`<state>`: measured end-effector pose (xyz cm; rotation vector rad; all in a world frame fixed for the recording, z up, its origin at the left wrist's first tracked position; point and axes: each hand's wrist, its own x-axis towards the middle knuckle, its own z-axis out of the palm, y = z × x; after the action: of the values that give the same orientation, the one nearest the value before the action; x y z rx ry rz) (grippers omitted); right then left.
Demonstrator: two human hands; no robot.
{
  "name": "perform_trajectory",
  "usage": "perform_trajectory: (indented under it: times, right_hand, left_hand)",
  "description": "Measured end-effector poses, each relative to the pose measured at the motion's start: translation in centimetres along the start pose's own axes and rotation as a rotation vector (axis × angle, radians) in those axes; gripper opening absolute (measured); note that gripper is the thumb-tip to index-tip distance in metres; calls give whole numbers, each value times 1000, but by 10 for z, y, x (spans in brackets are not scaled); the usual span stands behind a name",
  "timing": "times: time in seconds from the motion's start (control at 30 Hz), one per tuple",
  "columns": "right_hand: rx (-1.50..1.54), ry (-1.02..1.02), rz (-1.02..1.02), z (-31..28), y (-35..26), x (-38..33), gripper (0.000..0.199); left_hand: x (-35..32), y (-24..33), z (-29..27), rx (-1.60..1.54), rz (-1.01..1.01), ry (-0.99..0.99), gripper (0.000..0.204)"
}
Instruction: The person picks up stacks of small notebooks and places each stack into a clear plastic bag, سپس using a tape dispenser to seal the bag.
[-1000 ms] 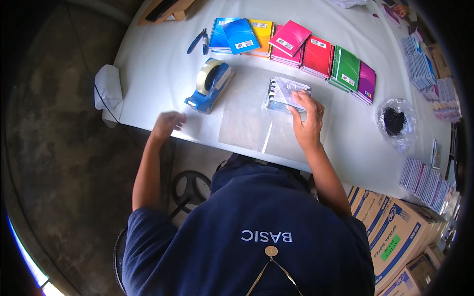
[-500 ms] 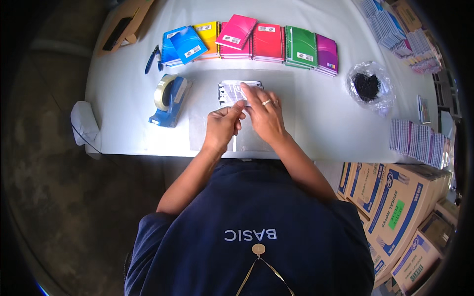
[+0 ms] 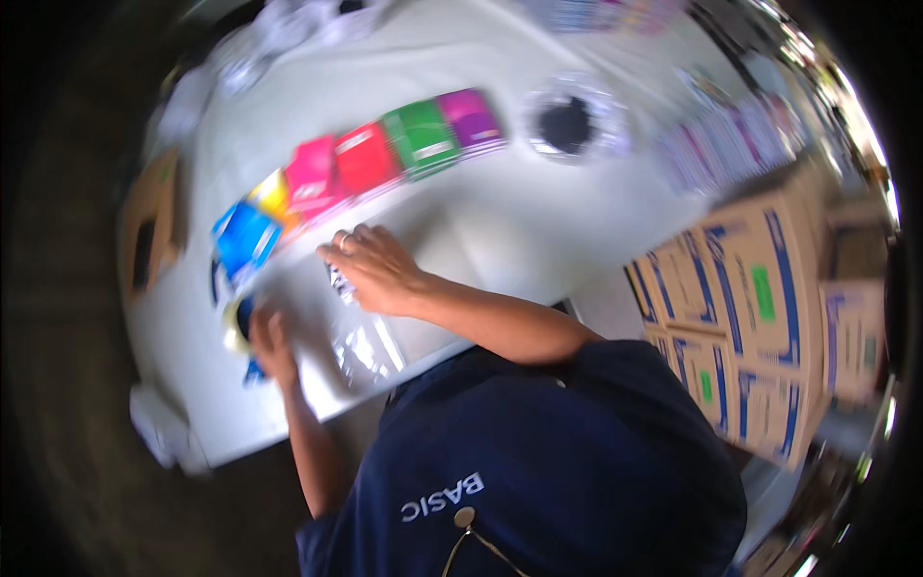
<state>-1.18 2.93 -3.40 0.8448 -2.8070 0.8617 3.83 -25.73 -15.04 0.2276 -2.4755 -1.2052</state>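
My right hand [image 3: 377, 272] lies with bent fingers over a small white pack with black marks [image 3: 338, 281], holding it against the table and hiding most of it. Clear plastic [image 3: 367, 352] spreads out from the pack toward the near edge. At the left, my left hand [image 3: 275, 348] is at the blue tape dispenser [image 3: 256, 371], which carries a roll of clear tape [image 3: 233, 327]. Motion smears the left fingers, so whether they grip the tape cannot be made out.
Stacks of spiral notebooks in blue [image 3: 247, 238], yellow, pink, red [image 3: 367, 159], green [image 3: 421, 137] and purple line the far side. A clear bag with black contents [image 3: 565, 125] sits beyond, right. Cardboard boxes [image 3: 760, 279] stand at the right; a cardboard stand [image 3: 154, 226] is far left.
My hands have come apart: the left has gone to the tape dispenser, while the right stays on the pack. The view has turned and shifted, and it is blurred.
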Motion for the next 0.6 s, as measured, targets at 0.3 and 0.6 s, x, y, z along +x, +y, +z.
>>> perform_trajectory:
  times: [0.3, 0.6]
  right_hand:
    - [-256, 702, 515, -250, 141, -156, 59]
    - [-797, 968, 553, -361, 319, -312, 61]
  left_hand:
    - [13, -40, -50, 509, -206, 132, 54]
    - [4, 26, 27, 607, -140, 69, 43]
